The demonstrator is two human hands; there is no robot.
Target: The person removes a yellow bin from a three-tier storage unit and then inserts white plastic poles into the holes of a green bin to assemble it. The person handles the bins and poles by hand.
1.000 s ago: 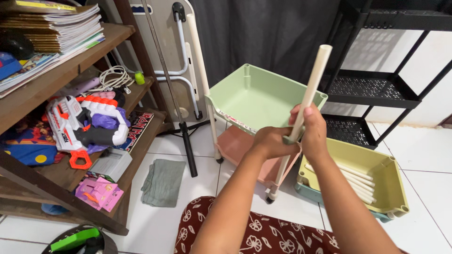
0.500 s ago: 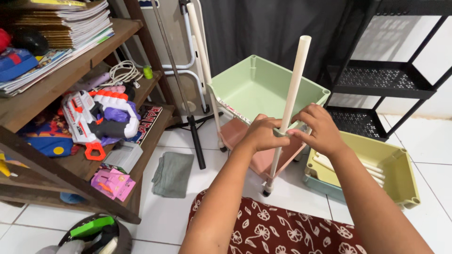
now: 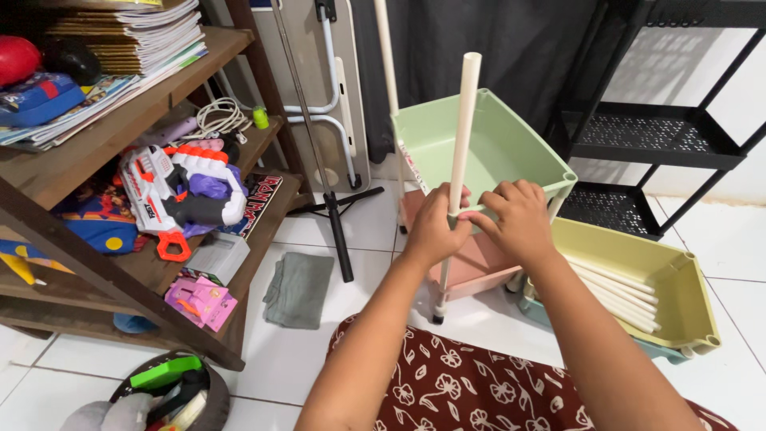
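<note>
A cream plastic pole (image 3: 463, 120) stands upright at the near corner of a green tray (image 3: 511, 144). My left hand (image 3: 435, 227) grips the pole where it meets the tray's corner. My right hand (image 3: 517, 217) holds the green tray's near rim right beside it. A pink tray (image 3: 479, 267) sits under the green one, on a small wheeled leg (image 3: 438, 311). A second cream pole (image 3: 386, 56) rises at the green tray's far left corner.
A yellow tray (image 3: 686, 287) holding several loose cream poles (image 3: 618, 295) lies on the white tile floor at right. A wooden shelf (image 3: 112, 144) with toys and books is at left, a black metal rack (image 3: 646, 136) at right, a grey cloth (image 3: 299, 289) on the floor.
The pole has swung from tilted to upright, and the trays have shifted right in view. My right hand moved from the pole to the green tray's rim.
</note>
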